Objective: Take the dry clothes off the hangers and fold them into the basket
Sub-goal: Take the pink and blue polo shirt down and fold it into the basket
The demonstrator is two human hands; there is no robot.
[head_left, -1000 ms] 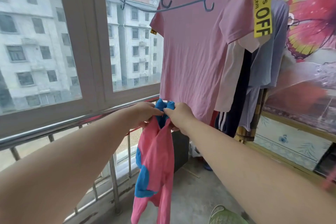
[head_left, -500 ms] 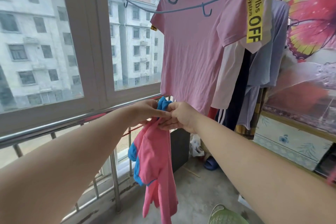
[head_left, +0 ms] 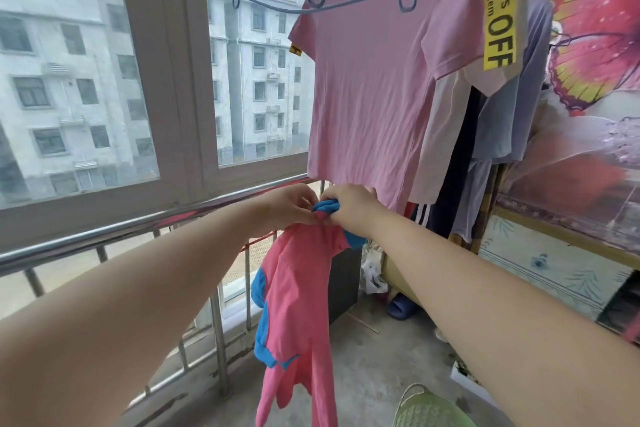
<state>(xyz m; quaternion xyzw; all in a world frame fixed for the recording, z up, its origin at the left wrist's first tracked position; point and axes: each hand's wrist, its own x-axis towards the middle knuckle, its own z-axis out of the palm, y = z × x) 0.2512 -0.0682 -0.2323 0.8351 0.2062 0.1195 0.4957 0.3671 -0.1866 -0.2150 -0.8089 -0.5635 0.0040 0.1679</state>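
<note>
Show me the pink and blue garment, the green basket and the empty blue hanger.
pink and blue garment [head_left: 298, 295], head view, middle of the pink cloth.
green basket [head_left: 429, 412], head view, its green wall.
blue hanger [head_left: 313, 8], head view, lower wire by a hook.

The steel railing [head_left: 104, 236] and window frame [head_left: 166, 80] close off the left. Just far of the left hand [head_left: 294, 204] and right hand [head_left: 349, 208], the pink T-shirt [head_left: 374, 97] hangs close, and more hung clothes [head_left: 502, 121] crowd the right. Empty blue hangers [head_left: 311, 7] hook down overhead. The pink-and-blue garment [head_left: 298, 305] the hands grip dangles over the concrete floor [head_left: 374, 367]. Open air lies between it and the green basket [head_left: 429, 409], near right.
</note>
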